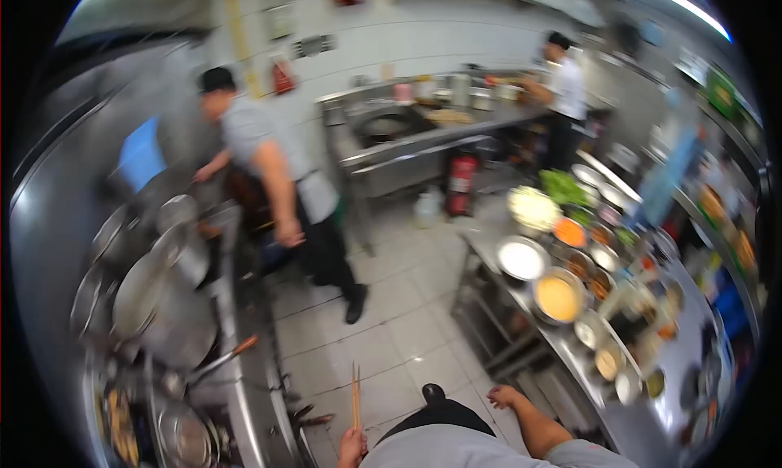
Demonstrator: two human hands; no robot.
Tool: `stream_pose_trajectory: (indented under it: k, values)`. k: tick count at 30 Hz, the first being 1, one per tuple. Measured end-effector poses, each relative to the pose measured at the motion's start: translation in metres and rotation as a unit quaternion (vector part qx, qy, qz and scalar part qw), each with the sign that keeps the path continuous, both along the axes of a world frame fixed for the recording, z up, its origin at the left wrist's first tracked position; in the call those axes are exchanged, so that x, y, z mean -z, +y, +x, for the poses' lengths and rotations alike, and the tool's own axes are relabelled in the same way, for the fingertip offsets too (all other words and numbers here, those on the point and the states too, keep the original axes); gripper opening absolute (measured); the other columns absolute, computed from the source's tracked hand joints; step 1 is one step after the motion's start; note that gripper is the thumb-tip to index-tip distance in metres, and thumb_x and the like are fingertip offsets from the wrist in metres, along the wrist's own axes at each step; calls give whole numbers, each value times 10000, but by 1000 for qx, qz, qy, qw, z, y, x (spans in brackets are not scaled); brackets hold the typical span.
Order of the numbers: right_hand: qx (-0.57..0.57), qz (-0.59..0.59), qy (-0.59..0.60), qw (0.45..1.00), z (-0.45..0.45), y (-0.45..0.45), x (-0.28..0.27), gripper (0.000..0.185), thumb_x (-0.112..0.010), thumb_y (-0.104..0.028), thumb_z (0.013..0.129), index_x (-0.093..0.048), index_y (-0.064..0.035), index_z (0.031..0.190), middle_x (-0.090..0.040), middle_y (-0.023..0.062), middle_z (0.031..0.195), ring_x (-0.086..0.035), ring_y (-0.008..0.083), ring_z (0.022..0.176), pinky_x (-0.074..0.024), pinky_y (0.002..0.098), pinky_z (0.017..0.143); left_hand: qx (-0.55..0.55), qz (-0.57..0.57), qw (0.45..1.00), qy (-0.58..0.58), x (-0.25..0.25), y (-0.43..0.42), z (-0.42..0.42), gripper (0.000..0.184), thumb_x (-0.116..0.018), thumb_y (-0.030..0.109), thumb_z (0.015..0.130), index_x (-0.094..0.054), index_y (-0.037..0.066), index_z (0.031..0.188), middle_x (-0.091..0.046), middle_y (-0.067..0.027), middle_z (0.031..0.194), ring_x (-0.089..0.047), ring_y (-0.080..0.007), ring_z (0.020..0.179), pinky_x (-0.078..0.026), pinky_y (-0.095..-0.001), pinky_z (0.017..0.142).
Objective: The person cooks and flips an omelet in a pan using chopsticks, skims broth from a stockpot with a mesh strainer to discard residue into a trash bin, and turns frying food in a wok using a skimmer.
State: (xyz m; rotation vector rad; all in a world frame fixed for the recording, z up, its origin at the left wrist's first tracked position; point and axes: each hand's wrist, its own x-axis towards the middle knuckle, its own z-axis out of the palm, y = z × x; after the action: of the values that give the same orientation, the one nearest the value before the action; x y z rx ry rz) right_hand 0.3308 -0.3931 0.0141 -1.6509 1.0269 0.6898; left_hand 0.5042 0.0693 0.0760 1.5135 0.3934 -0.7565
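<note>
Long wooden chopsticks (355, 396) point up and away from my left hand (353, 445), whose fingers are closed round their lower end at the bottom of the view. My right hand (503, 397) hangs over the floor beside the steel prep table (489, 252), fingers loosely apart and holding nothing. To the left of the chopsticks runs the stove counter (244, 370), where a ladle or similar tool with a wooden handle (244, 344) lies against a large metal pot (167, 309).
Bowls of yellow liquid (559, 296), white contents (523, 259) and shredded vegetable (534, 207) crowd the prep table. One person (273, 158) stands at the stove; another (566, 89) works at the back counter. A fire extinguisher (462, 184) stands below that counter. Tiled floor (391, 338) lies between.
</note>
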Motion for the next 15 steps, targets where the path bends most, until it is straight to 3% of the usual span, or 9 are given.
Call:
stream_pose_trajectory:
  k: [1, 5, 8, 10, 15]
  values:
    - [-25, 6, -11, 1000, 27, -7, -1, 352, -597, -351, 885, -597, -72, 1100, -676, 88, 924, -646, 183, 686, -520, 322, 561, -41, -42, 998, 24, -2, 8, 0, 178, -559, 256, 940, -524, 81, 932, -479, -14, 616, -395, -96, 414, -292, -237, 351]
    - [-120, 65, 37, 990, 129, -23, 31, 345, -610, -288, 895, -558, -61, 1150, -673, 107, 937, -630, 182, 654, -490, 311, 502, -232, -85, 969, 6, -22, 27, -10, 156, -549, 244, 944, -527, 90, 937, -473, -12, 628, -406, -92, 444, -305, -229, 378]
    - [-199, 59, 36, 978, 203, -5, 11, 347, -592, -283, 879, -594, -40, 1127, -670, 105, 905, -658, 224, 658, -522, 347, 542, -334, -128, 933, -38, -51, 24, -12, 120, -519, 216, 958, -520, 97, 973, -485, -9, 678, -424, -92, 486, -333, -230, 410]
    - [-260, 62, 24, 963, 251, 9, 4, 344, -596, -281, 890, -574, -43, 1137, -668, 108, 924, -653, 213, 662, -507, 326, 530, -379, -140, 911, -76, -74, 17, -13, 151, -484, 198, 972, -516, 103, 1085, -491, -2, 725, -432, -93, 516, -346, -238, 431]
    - [-383, 72, -14, 921, 348, 38, -17, 360, -589, -277, 906, -540, -31, 1165, -662, 112, 959, -668, 220, 704, -521, 330, 561, -544, -211, 798, -151, -119, 5, 1, 256, -470, 226, 982, -483, 146, 1225, -479, 8, 722, -418, -90, 503, -328, -228, 416]
